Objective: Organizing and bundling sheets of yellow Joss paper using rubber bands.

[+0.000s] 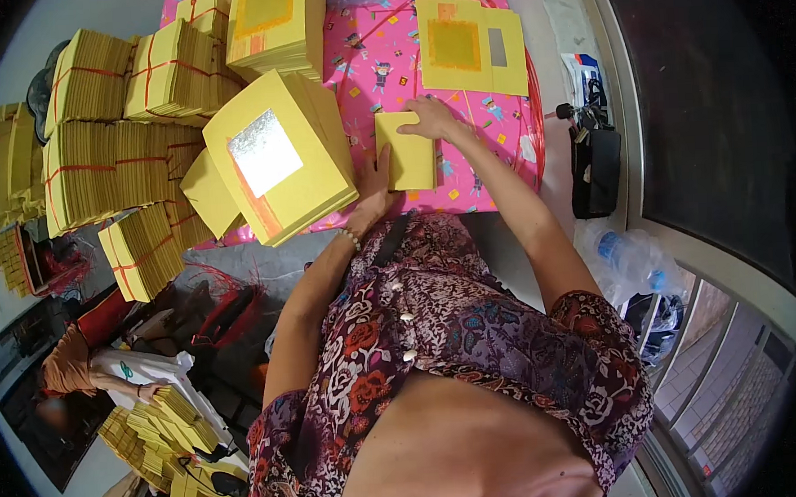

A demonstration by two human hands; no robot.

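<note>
A folded yellow paper sheet (pixel 414 165) lies on the pink patterned table cover in front of me. My left hand (pixel 374 185) rests at its left edge, fingers stretched out. At the top edge is my right hand (pixel 432 119), fingers spread and the thumb over the paper. Just left of my left hand stands a tall stack of yellow paper (pixel 306 118) with a silver square and an orange patch on its top sheet. Farther off to the right lie flat yellow sheets (pixel 504 40), one with an orange-edged gold square.
Bundles of yellow paper tied with red string (pixel 97 165) crowd the left side. Another yellow stack (pixel 287 20) stands at the back. Red strings (pixel 536 133) hang along the table's right edge. At lower left, another person's hand (pixel 151 391) touches more yellow bundles (pixel 178 431).
</note>
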